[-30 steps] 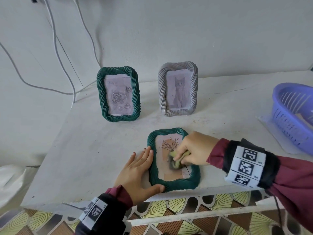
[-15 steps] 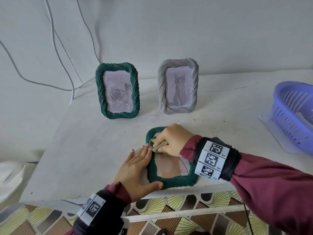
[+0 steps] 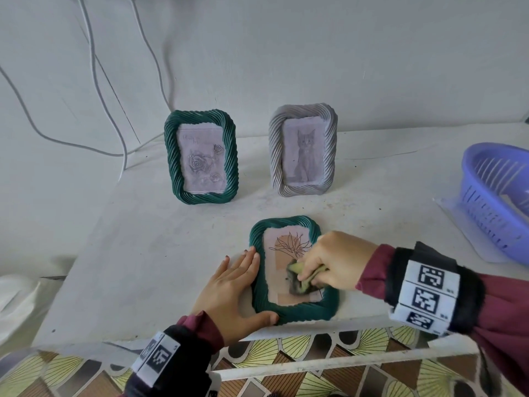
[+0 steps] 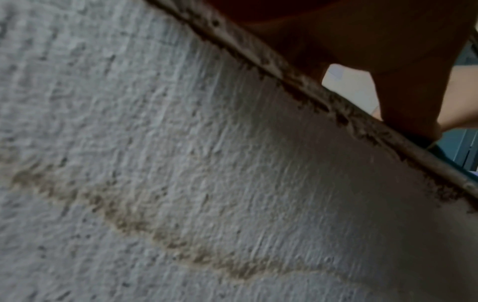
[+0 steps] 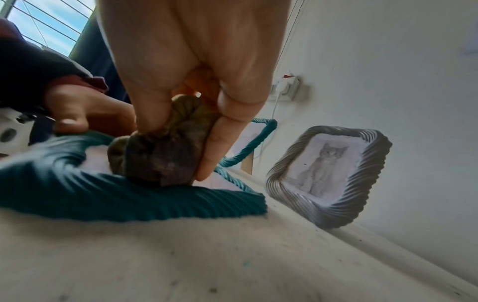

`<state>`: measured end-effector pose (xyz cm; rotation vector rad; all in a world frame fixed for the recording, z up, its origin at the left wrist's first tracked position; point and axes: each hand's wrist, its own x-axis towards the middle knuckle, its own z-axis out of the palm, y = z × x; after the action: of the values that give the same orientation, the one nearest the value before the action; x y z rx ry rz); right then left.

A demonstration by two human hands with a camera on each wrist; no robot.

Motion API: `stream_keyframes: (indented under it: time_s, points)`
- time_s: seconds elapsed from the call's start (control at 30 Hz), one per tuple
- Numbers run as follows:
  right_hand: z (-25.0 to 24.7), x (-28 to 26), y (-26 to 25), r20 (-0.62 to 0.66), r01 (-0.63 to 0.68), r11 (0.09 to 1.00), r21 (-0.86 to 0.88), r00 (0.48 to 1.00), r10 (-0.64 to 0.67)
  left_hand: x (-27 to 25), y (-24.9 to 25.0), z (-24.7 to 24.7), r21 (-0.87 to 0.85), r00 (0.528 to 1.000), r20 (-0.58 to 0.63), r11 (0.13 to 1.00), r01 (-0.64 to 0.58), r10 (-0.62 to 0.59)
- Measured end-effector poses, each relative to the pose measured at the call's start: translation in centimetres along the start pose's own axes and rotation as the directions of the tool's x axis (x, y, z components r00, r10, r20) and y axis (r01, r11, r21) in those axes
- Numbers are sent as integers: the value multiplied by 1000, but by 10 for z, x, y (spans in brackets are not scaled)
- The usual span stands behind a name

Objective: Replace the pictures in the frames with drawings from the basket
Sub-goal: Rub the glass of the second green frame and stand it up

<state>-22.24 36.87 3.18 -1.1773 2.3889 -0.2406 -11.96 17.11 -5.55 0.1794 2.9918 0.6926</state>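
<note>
R hand (image 3: 340,262) + cloth (image 3: 300,277) moved down frame (image 3: 294,310) glass.

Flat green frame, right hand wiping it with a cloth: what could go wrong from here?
1. The flat frame lies at the table's near edge; a hard wipe could push it off, though the left hand braces its side.
2. The cloth in the right hand looks dirty and may smear the front.
3. A wide stroke might topple the grey frame.

The left hand (image 3: 229,293) lies flat on the surface, fingers straight and together, thumb spread along the near edge. The right hand (image 3: 335,262) reaches in from the right, knuckles up, fingers (image 5: 227,114) curled and pinching a wadded cloth (image 3: 300,277) pressed downward. Both wrists wear marker bands
</note>
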Motion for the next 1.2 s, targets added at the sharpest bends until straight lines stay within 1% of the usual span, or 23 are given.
stream_keyframes:
  time_s: [0.17, 0.27, 0.33, 0.4, 0.5, 0.57, 0.63, 0.7, 0.8, 0.9, 1.0, 1.1, 1.2]
  points:
    - [-11, 23, 7, -103, -68, 997, -44, 993, 63, 0, 1, -2, 24, 1000, 8, 1000, 2, -2]
    - [-16, 39, 5, -196, -79, 997, -26, 978, 73, 0, 2, -3, 56, 1000, 17, 998, 5, -6]
    - [-13, 41, -1, -228, -71, 997, 5, 971, 70, 0, 3, -3, 56, 1000, 18, 998, 7, -8]
    - [-7, 35, -9, -203, -29, 999, 32, 979, 35, 0, 3, -3, 51, 1000, 19, 999, 10, -11]
    - [6, 15, -23, -89, 45, 997, 66, 995, -39, 0, 2, -2, 53, 1000, 19, 999, 14, -15]
    - [11, -1, -26, -23, 34, 997, 72, 999, -32, 1, 2, -2, 42, 1000, 16, 999, 14, -15]
    - [12, -13, -24, 9, -32, 997, 72, 999, 32, 2, 2, -1, 34, 1000, 10, 999, 10, -10]
    - [10, -17, -20, -7, -103, 993, 53, 995, 103, 2, 2, -2, 23, 1000, 8, 1000, 9, -9]
    - [9, -11, -15, -61, -149, 989, -6, 987, 149, 1, 1, -2, 22, 1000, 10, 1000, 0, 0]
    - [7, 0, -9, -101, -161, 985, -55, 983, 155, 1, 1, -2, 31, 1000, 20, 1000, 1, -2]
    - [-2, 20, -1, -171, -180, 981, -77, 971, 165, 1, 3, -4, 49, 1000, 27, 999, 3, -5]
    - [-11, 43, 2, -223, -190, 980, -55, 959, 174, 0, 4, -5, 61, 999, 35, 998, 7, -9]
    - [-11, 52, 1, -254, -148, 989, -11, 957, 140, 1, 3, -5, 61, 999, 31, 998, 8, -10]
